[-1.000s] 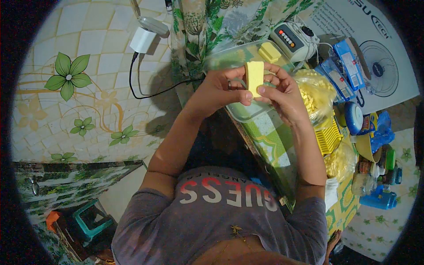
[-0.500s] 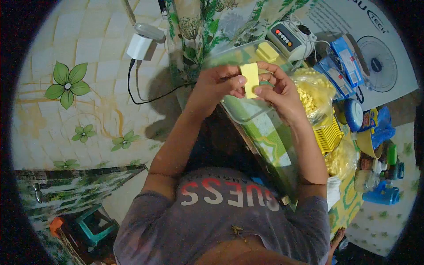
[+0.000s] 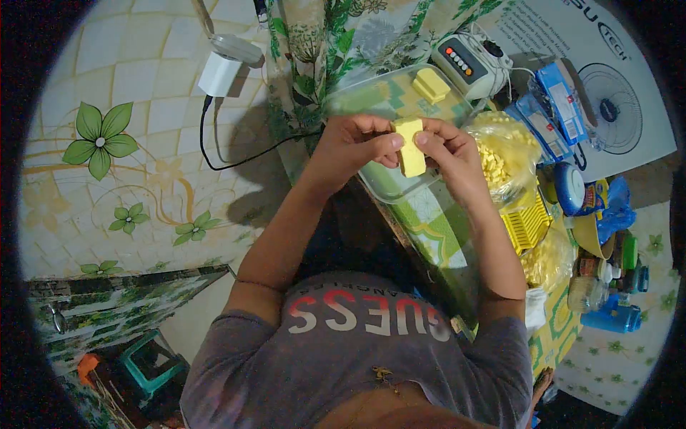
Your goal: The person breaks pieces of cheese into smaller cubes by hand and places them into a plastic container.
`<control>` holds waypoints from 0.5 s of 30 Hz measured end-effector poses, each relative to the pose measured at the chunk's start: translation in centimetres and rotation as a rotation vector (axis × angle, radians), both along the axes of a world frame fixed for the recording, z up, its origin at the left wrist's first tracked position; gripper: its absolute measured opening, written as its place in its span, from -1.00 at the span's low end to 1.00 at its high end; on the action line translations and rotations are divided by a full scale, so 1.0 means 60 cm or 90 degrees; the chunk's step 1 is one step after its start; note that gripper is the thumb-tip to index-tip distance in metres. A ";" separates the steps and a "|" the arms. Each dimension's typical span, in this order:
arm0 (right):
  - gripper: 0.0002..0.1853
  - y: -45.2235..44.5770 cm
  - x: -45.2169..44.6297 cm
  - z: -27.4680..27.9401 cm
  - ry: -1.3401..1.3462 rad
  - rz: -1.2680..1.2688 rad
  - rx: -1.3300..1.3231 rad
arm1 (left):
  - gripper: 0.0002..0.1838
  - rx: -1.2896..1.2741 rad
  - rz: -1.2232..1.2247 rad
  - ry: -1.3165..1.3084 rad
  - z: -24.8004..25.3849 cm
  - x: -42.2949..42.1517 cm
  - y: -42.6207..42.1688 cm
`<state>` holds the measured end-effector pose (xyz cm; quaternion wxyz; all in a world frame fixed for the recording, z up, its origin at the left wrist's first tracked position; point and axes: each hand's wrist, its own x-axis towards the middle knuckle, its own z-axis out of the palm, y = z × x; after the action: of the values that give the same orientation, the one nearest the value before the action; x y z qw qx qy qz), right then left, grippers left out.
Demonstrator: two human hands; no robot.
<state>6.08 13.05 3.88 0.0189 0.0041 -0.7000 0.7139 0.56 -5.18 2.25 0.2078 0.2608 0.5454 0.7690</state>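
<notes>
Between both hands is a small yellow rectangular block (image 3: 410,149), held upright over the near part of a clear plastic tray (image 3: 389,187). My left hand (image 3: 355,146) pinches its left side with thumb and fingers. On the right side, my right hand (image 3: 451,148) grips it the same way, thumb on the front face. The block's exact kind does not show. Another yellow block (image 3: 431,86) of similar look lies in the far right corner of the tray.
Right of the tray, a clear bag (image 3: 500,164) holds small yellow pieces, with a yellow slotted rack (image 3: 525,222) below it. A white device with buttons (image 3: 471,64) stands behind. Blue packets (image 3: 561,100) and bottles (image 3: 614,318) line the right. A charger (image 3: 220,74) hangs from the wall's left.
The yellow block has come slightly lower and turned, so its top end and front face show differently. Both hands keep hold of it, and the right fingers have closed in more.
</notes>
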 end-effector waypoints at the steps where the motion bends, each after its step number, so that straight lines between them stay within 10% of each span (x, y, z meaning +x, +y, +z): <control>1: -0.71 0.000 -0.001 -0.002 -0.008 0.004 -0.011 | -0.77 0.008 -0.002 -0.011 -0.002 0.000 0.000; 9: -0.73 -0.003 -0.001 -0.004 0.158 -0.048 -0.001 | -0.62 0.102 0.063 -0.074 -0.014 -0.005 0.018; 15: -0.73 0.002 0.006 0.012 0.419 0.001 0.440 | -0.59 0.074 -0.151 -0.258 -0.021 -0.017 -0.005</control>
<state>6.47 13.20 4.61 0.2364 0.2363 -0.8532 0.4004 -0.47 -5.51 1.01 0.3866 0.1748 0.4128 0.8060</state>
